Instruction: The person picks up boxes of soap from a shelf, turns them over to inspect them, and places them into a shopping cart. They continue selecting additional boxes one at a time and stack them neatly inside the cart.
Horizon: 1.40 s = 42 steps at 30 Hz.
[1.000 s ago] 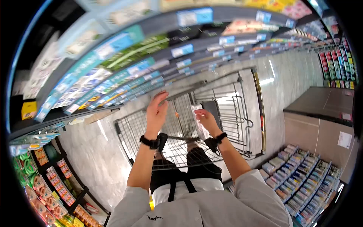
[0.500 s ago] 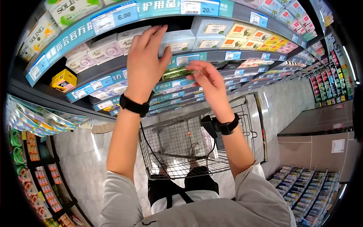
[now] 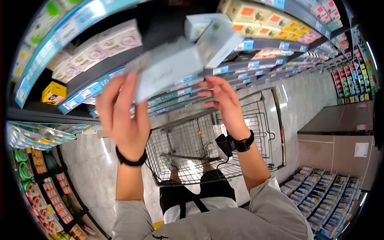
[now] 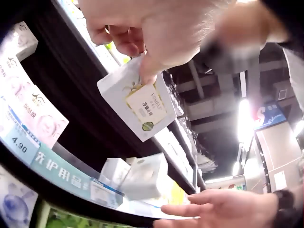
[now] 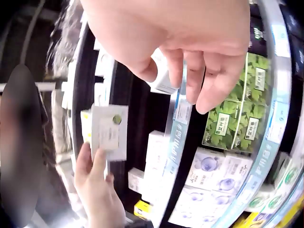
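My left hand (image 3: 124, 116) grips a light blue box (image 3: 170, 66), raised in front of the shelf; motion blurs it in the head view. In the left wrist view the thumb lies across the front of this box (image 4: 142, 102), beside a cream label and a small green mark. Another light blue box (image 3: 219, 42) sits tilted at the shelf's edge, just beyond the held one. My right hand (image 3: 224, 100) hovers below that tilted box, fingers loosely bent and nothing between them. In the right wrist view, its fingers (image 5: 192, 71) overlap the shelf edge.
White and purple boxes (image 3: 120, 38) line the shelf to the left, yellow boxes (image 3: 256, 18) to the right. A small yellow box (image 3: 54, 93) stands at the shelf's left end. Below my hands is a wire shopping cart (image 3: 192, 140). A brown counter (image 3: 320, 152) stands to the right.
Both hands rose from over the cart to the shelf. My left hand took a light blue box and drew it back, down and left. A neighbouring box now sits tilted.
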Each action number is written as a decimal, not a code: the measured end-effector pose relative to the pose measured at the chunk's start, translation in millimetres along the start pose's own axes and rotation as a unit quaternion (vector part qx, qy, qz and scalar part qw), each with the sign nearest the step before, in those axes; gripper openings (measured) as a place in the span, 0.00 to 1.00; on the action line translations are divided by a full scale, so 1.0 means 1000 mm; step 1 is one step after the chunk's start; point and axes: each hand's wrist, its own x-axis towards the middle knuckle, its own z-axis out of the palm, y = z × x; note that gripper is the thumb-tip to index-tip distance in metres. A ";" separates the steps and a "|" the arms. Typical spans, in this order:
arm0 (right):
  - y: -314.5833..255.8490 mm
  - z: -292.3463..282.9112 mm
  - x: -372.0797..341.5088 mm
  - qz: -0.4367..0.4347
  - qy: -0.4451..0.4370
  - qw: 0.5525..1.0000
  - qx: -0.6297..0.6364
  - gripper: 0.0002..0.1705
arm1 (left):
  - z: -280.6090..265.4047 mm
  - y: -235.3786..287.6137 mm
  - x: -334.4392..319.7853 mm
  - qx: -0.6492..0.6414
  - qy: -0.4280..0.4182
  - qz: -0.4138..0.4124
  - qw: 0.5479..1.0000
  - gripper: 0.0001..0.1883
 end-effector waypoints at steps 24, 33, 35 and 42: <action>0.279 -0.152 -0.178 0.494 -0.081 0.846 0.184 0.29 | 0.100 0.051 -0.368 -0.268 -0.592 -0.319 0.690 0.20; 0.313 -0.155 -0.176 0.624 -0.127 0.771 0.012 0.33 | 0.133 0.043 -0.383 -0.370 -0.569 -0.543 0.494 0.22; 0.315 -0.150 -0.176 0.613 -0.107 0.778 0.086 0.34 | 0.134 0.037 -0.389 -0.358 -0.565 -0.556 0.493 0.23; 0.287 -0.125 -0.165 0.597 -0.130 0.785 0.103 0.36 | 0.136 0.043 -0.422 -0.331 -0.533 -0.617 0.475 0.21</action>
